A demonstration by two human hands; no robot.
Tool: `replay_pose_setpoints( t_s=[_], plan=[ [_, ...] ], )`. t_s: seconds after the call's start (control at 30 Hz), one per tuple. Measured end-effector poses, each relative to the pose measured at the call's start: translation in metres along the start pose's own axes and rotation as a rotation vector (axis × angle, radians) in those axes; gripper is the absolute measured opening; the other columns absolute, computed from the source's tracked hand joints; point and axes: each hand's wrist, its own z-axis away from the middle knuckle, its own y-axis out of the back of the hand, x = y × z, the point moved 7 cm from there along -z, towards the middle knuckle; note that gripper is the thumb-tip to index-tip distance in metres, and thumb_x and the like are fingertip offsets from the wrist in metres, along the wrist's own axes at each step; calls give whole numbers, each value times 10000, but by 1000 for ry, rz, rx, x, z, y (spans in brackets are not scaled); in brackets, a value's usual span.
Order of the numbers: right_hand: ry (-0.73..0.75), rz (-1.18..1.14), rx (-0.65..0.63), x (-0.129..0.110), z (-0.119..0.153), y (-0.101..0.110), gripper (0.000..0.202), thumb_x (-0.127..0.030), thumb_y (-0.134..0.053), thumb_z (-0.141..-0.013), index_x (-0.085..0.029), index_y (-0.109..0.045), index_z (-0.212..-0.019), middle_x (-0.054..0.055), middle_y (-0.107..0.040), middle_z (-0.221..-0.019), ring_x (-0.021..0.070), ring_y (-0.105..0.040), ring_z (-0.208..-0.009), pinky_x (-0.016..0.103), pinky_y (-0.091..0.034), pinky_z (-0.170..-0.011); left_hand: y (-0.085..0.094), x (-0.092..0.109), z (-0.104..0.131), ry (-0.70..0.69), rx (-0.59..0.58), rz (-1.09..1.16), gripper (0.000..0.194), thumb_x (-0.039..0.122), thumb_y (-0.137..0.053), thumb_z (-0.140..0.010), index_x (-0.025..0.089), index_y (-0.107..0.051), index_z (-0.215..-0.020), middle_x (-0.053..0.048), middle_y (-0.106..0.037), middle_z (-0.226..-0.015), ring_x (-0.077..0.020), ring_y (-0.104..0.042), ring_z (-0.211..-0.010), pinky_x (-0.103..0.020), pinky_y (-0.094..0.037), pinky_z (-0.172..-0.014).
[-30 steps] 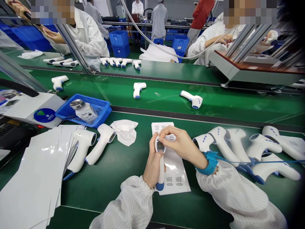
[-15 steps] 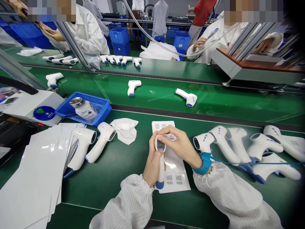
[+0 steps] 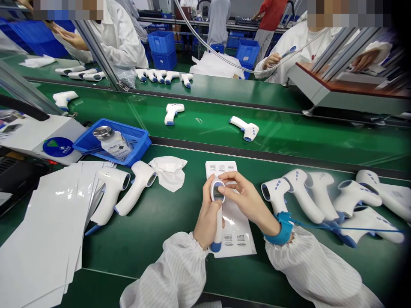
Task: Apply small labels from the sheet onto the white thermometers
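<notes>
My left hand [image 3: 205, 218] grips the handle of a white infrared thermometer [image 3: 217, 194] with a blue base, its small display facing me. My right hand [image 3: 245, 196] pinches the head of that thermometer with fingertips at the display's edge. A blue strap [image 3: 281, 226] with a cord circles my right wrist. Under both hands lies a clear printed bag [image 3: 236, 233] on the green table. Several more thermometers [image 3: 302, 190] lie to my right. Two thermometers [image 3: 136, 186] lie to my left beside a white cloth [image 3: 168, 171].
A stack of glossy white bags [image 3: 48, 231] covers the left front. A blue tray [image 3: 139, 143] holds a bottle [image 3: 112, 143]. Thermometers [image 3: 244, 127] ride the green conveyor belt [image 3: 305, 137] beyond. Co-workers in white coats [image 3: 118, 38] stand across the line.
The thermometers on the conveyor have drifted left. My hands stay on the same thermometer, with the right fingers shifted slightly over its head.
</notes>
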Motion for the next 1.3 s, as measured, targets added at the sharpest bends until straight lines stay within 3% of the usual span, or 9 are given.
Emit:
replay_pose_setpoints(
  t_s=[0.13, 0.33, 0.6, 0.73, 1.03, 1.23, 1.3],
  plan=[
    [150, 137, 44, -15, 3, 1, 214, -215, -665, -817, -260, -619, -1021, 16, -611, -1091, 186, -587, -1019, 360, -478, -905, 0, 0, 0, -24, 1, 10, 543, 247, -368, -948, 438, -254, -1444, -56, -489, -1370, -19, -449, -452, -216, -417, -448],
    [313, 276, 107, -31, 9, 2, 184, -129, -674, -805, -260, -652, -934, 14, -616, -1054, 184, -591, -1037, 342, -473, -890, -1, 0, 0, -44, -13, 12, 545, 247, -382, -955, 417, -242, -1453, -62, -457, -1412, -27, -465, -478, -224, -430, -465],
    [204, 275, 166, -24, 9, 6, 244, -170, -698, -772, -246, -580, -972, 11, -618, -1020, 192, -592, -972, 370, -469, -894, -1, 1, 0, -50, -18, 16, 522, 261, -388, -964, 435, -257, -1439, -42, -472, -1397, -45, -473, -513, -218, -424, -459],
    [232, 282, 160, -25, 10, 4, 146, -182, -679, -797, -241, -593, -898, 15, -616, -1010, 197, -592, -993, 366, -466, -890, -2, 2, 1, -51, -20, 11, 516, 266, -394, -966, 425, -263, -1440, -40, -444, -1426, -41, -474, -521, -217, -426, -473],
    [263, 439, 334, -31, 24, 5, 121, -262, -703, -797, -241, -604, -863, 60, -626, -1041, 270, -586, -1036, 467, -449, -897, -3, 3, 1, -58, -21, -21, 540, 297, -398, -961, 369, -227, -1469, -76, -528, -1297, -59, -472, -506, -237, -442, -479],
    [276, 423, 325, -32, 27, -1, 18, -238, -637, -849, -248, -622, -844, 62, -637, -1025, 264, -597, -1020, 462, -458, -881, 0, 5, 0, -120, 44, -116, 561, 319, -410, -950, 329, -244, -1485, -84, -469, -1378, -192, -604, -902, -291, -528, -704],
    [282, 416, 335, -32, 28, -1, 36, -232, -642, -845, -248, -610, -844, 59, -633, -1016, 260, -593, -1014, 458, -454, -887, 0, 4, 0, -109, 37, -101, 564, 311, -410, -948, 335, -243, -1486, -84, -474, -1370, -182, -603, -865, -283, -523, -680]
  ],
)
